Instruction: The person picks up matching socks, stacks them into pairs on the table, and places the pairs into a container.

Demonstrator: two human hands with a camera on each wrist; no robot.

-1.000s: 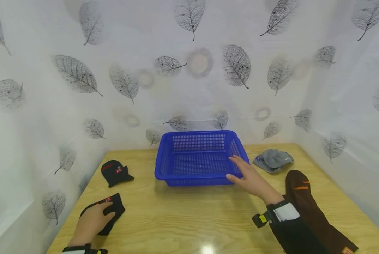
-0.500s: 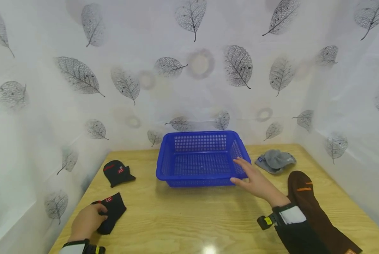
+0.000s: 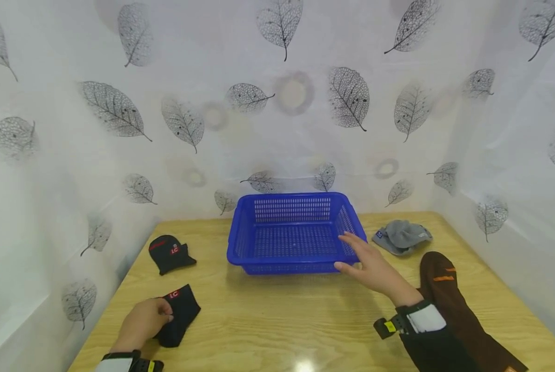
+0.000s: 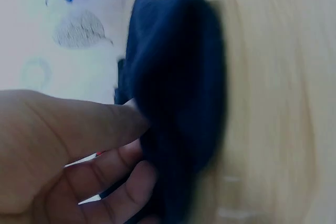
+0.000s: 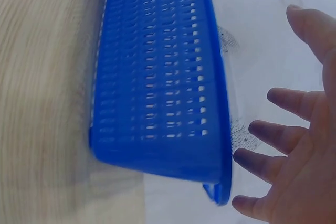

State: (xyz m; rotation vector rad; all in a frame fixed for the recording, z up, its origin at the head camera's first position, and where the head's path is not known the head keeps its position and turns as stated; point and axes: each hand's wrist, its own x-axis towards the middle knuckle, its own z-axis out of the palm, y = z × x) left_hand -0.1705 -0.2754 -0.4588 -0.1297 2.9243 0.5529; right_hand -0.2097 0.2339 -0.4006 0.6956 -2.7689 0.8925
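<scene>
My left hand (image 3: 141, 323) pinches a black sock (image 3: 183, 318) with a red mark, at the front left of the table. Up close in the left wrist view, the thumb and fingers grip the dark cloth (image 4: 181, 82), which bulges upward in a rounded fold. My right hand (image 3: 375, 271) hangs with spread fingers at the front right corner of a blue plastic basket (image 3: 296, 268). In the right wrist view its fingertips point at the basket's rim, holding nothing. Nothing lies inside the basket.
Another black sock (image 3: 171, 256) with red marks lies at the back left. Right of the basket is a crumpled grey sock (image 3: 402, 236). A long brown sock (image 3: 459, 305) stretches along the right side, partly behind the right sleeve. Leaf-patterned sheeting (image 3: 287, 139) encloses the wooden table (image 3: 268, 320).
My left hand has gone from resting over the black sock to pinching it, and has shifted it to the right. My right hand has stayed almost in place by the basket.
</scene>
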